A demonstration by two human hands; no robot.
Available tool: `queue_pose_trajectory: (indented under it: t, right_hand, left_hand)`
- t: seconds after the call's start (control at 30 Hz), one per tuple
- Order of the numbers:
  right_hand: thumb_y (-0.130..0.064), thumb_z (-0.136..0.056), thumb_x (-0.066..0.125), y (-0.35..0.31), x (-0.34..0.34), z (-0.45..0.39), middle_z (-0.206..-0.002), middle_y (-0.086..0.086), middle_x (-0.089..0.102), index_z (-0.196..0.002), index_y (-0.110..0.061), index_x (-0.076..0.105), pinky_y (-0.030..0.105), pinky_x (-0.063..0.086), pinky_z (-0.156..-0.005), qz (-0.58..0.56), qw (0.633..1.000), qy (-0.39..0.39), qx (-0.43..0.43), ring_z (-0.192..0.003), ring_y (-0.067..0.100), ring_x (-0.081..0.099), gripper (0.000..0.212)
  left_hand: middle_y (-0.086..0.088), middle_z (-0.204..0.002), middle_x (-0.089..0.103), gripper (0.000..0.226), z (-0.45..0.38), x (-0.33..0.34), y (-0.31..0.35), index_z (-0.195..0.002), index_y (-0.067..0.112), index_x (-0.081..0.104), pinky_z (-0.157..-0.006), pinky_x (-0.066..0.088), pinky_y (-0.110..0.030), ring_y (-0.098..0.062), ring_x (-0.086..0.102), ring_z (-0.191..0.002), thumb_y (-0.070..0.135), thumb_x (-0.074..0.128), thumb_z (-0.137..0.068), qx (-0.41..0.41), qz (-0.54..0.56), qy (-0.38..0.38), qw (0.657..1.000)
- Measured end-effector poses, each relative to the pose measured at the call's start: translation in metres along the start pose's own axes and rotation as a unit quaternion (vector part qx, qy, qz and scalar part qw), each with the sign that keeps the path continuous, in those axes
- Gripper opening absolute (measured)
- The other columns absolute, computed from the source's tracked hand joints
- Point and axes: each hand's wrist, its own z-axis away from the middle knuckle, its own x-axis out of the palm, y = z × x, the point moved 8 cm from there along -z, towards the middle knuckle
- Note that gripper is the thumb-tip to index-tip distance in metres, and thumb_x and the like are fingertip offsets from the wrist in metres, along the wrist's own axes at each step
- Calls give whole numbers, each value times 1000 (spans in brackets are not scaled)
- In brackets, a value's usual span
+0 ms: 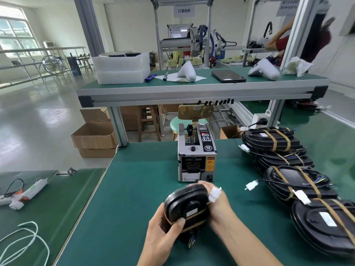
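Just before the tape dispenser [196,156], left hand [163,235] and right hand [217,206] clasp the black taped housing [187,205]; probably rigid, light, smooth; best gripped by its rims.

Your left hand [163,235] and right hand [219,206] grip a taped black housing [187,205] just before the tape dispenser [196,158] on your green bench [134,189].

Glossy black plastic housing [185,205] (paper-taped)
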Motion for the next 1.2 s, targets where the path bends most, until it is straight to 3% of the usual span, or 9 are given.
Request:
queue_pose_trajectory:
  t: [0.17, 0.3, 0.37, 0.57, 0.63, 0.7, 0.83, 1.03, 1.2]
  right_hand:
    - [-14, -99, 62, -44, 1, 22, -71, 0, 70, -84, -16, 67, 33, 53, -65, 150, 981, 21, -123, -62, 16, 64, 16]
    - [-29, -96, 59, -70, 12, 43, -67, -15, 74, -85, -29, 62, 33, 55, -74, 428, 862, 72, -264, -69, 2, 69, 12]
    - [-34, -97, 56, -69, 16, 49, -67, -21, 72, -83, -32, 57, 33, 52, -74, 473, 827, 81, -293, -71, 2, 67, 14]
    - [-27, -100, 53, -62, 22, 50, -61, -8, 64, -87, -28, 57, 32, 39, -88, 598, 696, 150, -369, -62, 19, 54, 14]
    - [-26, -101, 53, -61, 25, 51, -60, -7, 63, -88, -27, 57, 31, 38, -90, 610, 680, 151, -379, -59, 18, 53, 14]
    - [-27, -100, 57, -62, 23, 51, -63, -10, 67, -86, -28, 59, 31, 41, -89, 579, 709, 132, -380, -63, 15, 58, 14]
    - [-26, -95, 69, -81, -7, 59, -87, -21, 74, -86, -35, 68, 17, 48, -80, 385, 837, 92, -379, -88, 3, 68, 13]
    - [-22, -89, 78, -66, -46, 65, -139, -28, 57, -84, -41, 75, 29, 25, -119, 381, 877, 76, -283, -147, -3, 31, 20]
    - [-24, -89, 78, -45, -34, 81, -154, -29, 38, -81, -42, 76, 26, 14, -121, 395, 877, 57, -268, -151, -14, -1, 20]
  left_hand:
    - [1, -131, 75, 39, 1, 8, 9, -132, 29, 72, -103, 51, -22, -16, 68, -127, 28, 75, -93, 11, -60, -31, 998]
    - [10, -135, 72, 60, 4, 25, 6, -144, 26, 62, -107, 52, -28, -9, 67, -128, 21, 85, -89, -13, -123, -114, 986]
    - [6, -125, 77, 64, 4, 26, 1, -139, 33, 64, -103, 57, -36, -14, 72, -119, 24, 89, -81, -37, -123, -117, 985]
    - [9, -129, 73, 73, 4, 26, 8, -140, 44, 51, -100, 53, -25, -16, 70, -122, 34, 88, -77, 8, -148, -109, 983]
    - [10, -130, 73, 64, 4, 27, 9, -141, 43, 51, -98, 51, -19, -16, 69, -122, 35, 82, -86, 29, -162, -106, 981]
    - [11, -126, 74, 53, 4, 24, 10, -137, 44, 52, -97, 51, -20, -16, 71, -117, 33, 76, -92, 36, -167, -88, 981]
    - [9, -122, 74, 41, 4, 24, 9, -134, 37, 57, -95, 53, -21, -19, 72, -112, 37, 73, -97, 53, -166, -87, 981]
    - [5, -120, 74, 40, 4, 24, 7, -132, 34, 59, -93, 57, -35, -22, 72, -109, 50, 71, -98, 55, -158, -84, 982]
    - [3, -121, 75, 41, 6, 26, 9, -134, 30, 60, -92, 57, -38, -23, 73, -108, 47, 72, -99, 64, -158, -87, 982]
